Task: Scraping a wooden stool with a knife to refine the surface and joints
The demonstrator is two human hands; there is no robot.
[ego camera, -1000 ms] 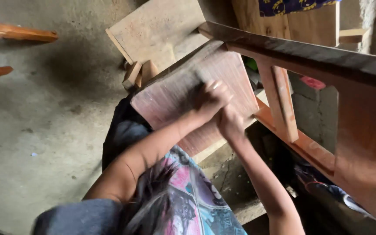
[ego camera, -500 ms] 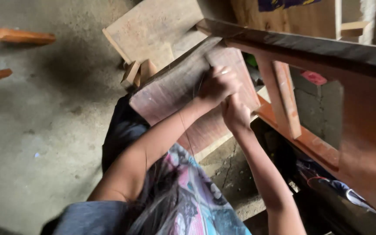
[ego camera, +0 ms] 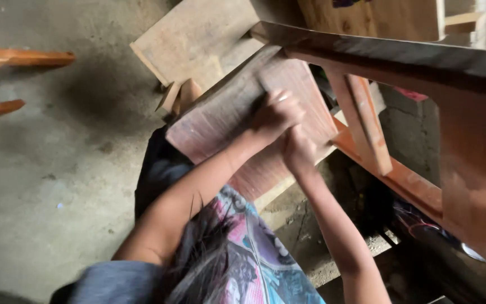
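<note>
The reddish-brown wooden board (ego camera: 226, 121) is a flat rectangular panel with a worn, scratched face and paler streaks along the grain. It is tilted, its near-left corner low over the lap and its far end raised toward the dark furniture frame. Its thick edge shows along the upper left side. The middle of its face is covered by hands.

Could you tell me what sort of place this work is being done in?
Probably a small woodworking shop. Both hands, left hand and right hand, press on a reddish wooden panel; unfinished wooden furniture frames and loose boards stand on a bare concrete floor.
</note>
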